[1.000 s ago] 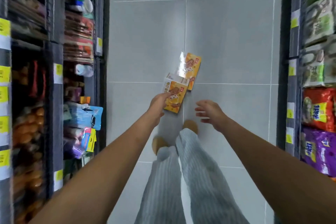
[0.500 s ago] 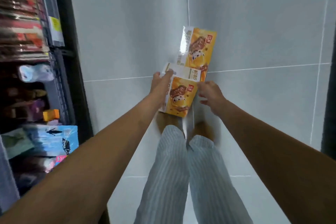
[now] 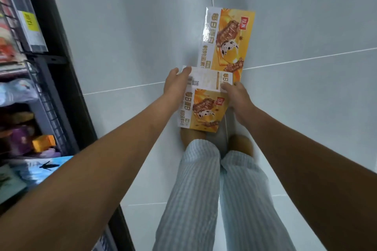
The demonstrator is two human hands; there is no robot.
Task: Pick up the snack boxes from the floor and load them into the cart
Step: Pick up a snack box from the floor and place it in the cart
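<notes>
**Both hands clasp the near snack box**

The left hand (image 3: 175,85) and right hand (image 3: 237,98) grip the nearer snack box (image 3: 204,106) from opposite sides, the left fingers curled over its white top panel, the right fingertips pressing its right edge. The box tilts with its orange printed face toward the camera, above the tan shoes (image 3: 241,144) and striped trousers (image 3: 204,189); it seems to be lifted off the floor, though the angle leaves that unsure. A second snack box (image 3: 228,38) lies flat on the grey tiled floor (image 3: 122,26) just beyond, its near end hidden behind the held box. Store shelving (image 3: 30,87) stands at the left. The cart is out of view.
</notes>
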